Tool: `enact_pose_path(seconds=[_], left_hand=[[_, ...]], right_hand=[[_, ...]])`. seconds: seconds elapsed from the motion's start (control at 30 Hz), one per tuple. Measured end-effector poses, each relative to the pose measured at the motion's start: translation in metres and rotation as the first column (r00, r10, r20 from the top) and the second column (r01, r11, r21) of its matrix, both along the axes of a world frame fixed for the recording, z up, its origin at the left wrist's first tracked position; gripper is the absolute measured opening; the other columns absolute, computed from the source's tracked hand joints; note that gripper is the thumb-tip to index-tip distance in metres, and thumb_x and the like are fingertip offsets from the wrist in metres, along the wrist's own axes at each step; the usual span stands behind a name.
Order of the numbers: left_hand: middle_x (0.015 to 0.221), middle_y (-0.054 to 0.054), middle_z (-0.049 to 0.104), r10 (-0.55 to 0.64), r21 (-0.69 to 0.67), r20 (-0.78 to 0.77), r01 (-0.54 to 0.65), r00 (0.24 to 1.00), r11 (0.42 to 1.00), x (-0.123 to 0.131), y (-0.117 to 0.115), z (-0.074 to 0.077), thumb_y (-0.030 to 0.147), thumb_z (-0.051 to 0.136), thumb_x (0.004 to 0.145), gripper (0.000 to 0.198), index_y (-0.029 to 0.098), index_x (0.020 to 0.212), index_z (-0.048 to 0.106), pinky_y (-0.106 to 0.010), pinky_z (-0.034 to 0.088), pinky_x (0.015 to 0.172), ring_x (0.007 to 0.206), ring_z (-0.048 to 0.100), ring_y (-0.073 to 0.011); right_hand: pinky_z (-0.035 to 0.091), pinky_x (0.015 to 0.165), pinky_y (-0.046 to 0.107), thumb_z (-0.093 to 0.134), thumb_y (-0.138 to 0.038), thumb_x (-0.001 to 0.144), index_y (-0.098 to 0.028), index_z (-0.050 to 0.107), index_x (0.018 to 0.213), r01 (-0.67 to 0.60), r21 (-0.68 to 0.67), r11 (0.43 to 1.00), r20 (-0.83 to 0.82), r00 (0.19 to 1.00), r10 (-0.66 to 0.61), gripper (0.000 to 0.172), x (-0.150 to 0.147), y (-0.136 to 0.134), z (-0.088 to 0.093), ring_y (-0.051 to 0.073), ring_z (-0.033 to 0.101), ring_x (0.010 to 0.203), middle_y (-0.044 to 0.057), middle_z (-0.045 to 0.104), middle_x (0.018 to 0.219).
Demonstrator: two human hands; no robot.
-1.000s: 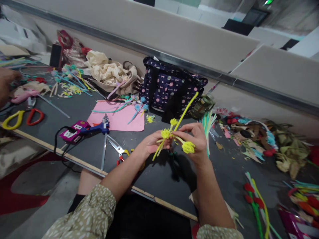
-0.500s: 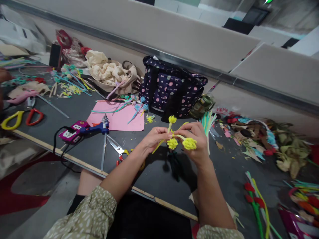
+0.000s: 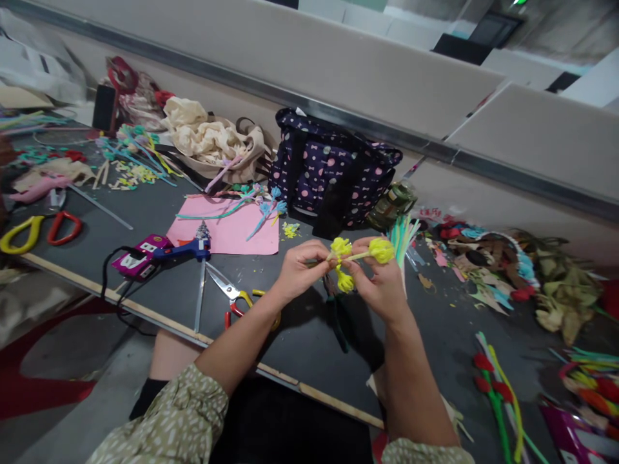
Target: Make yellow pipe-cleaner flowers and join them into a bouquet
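Between my two hands, above the dark table, is a yellow pipe-cleaner flower sprig (image 3: 342, 281) with several fluffy heads. My left hand (image 3: 304, 267) pinches it near the joint of its stems. The fingers of my right hand (image 3: 382, 280) close around the pale stem, whose yellow head (image 3: 382, 250) sticks up over the knuckles. Dark-handled pliers (image 3: 340, 328) lie on the table just below the hands. Left of them rest scissors (image 3: 235, 295) with red and yellow handles, partly behind my left forearm.
A blue glue gun (image 3: 186, 250) lies by a pink sheet (image 3: 227, 225). Behind stand a dark patterned bag (image 3: 314, 161) and a glass jar (image 3: 393, 205). Pipe cleaners (image 3: 402, 238) lie right of my hands. Red-budded stems (image 3: 493, 386) and fabric scraps (image 3: 488, 258) are further right.
The yellow flower sprig has been turned in my fingers: one head now points up to the right over my right hand, another hangs below. Both hands stay at nearly the same place.
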State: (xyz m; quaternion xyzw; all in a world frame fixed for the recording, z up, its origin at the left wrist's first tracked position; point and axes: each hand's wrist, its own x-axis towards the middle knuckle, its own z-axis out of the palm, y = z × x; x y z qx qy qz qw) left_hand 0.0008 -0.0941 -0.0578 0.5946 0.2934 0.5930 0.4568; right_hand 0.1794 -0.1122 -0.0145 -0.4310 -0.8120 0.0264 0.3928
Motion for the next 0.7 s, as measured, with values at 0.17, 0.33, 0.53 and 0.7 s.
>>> enact_pose_path(seconds=[0.17,0.33,0.53,0.7], left_hand=[[0.071,-0.004,0.063,0.067,0.024,-0.060,-0.065,0.996,0.998,0.002,-0.004,0.002,0.031,0.073,0.075,0.010,0.022,0.071,0.073,-0.031,0.043,0.076,0.073,0.055,-0.0171],[0.070,-0.001,0.062,-0.022,-0.181,0.172,0.054,0.985,0.982,0.005,0.000,-0.004,0.033,0.076,0.072,0.016,0.018,0.069,0.071,-0.025,0.043,0.065,0.065,0.054,-0.0118],[0.067,-0.001,0.064,-0.030,-0.341,0.296,0.135,0.955,0.930,0.005,0.005,-0.006,0.035,0.081,0.065,0.023,0.015,0.072,0.071,-0.023,0.044,0.062,0.059,0.053,-0.0091],[0.070,-0.001,0.063,-0.046,-0.241,0.230,0.102,0.972,0.965,0.005,0.003,-0.005,0.034,0.079,0.068,0.020,0.016,0.066,0.070,-0.023,0.043,0.067,0.067,0.054,-0.0109]], right_hand=[[0.045,0.089,0.048,0.057,-0.026,0.089,-0.023,0.065,0.096,0.030,-0.014,0.999,0.040,0.999,-0.029,0.012,-0.001,-0.001,-0.005,0.028,0.057,0.100,0.009,0.065,0.102],[0.046,0.088,0.042,0.057,-0.027,0.091,-0.024,0.066,0.098,-0.007,-0.046,0.999,-0.034,0.999,0.006,0.012,0.000,-0.003,0.005,0.025,0.058,0.099,0.006,0.066,0.099],[0.046,0.084,0.040,0.060,-0.030,0.090,-0.024,0.066,0.097,0.053,-0.047,0.998,-0.025,0.998,-0.054,0.011,-0.001,-0.005,0.010,0.026,0.058,0.095,0.006,0.068,0.093],[0.045,0.090,0.042,0.061,-0.031,0.090,-0.025,0.067,0.094,0.028,-0.079,0.996,-0.075,0.997,-0.034,0.010,-0.010,-0.005,0.004,0.025,0.060,0.099,0.005,0.069,0.097]])
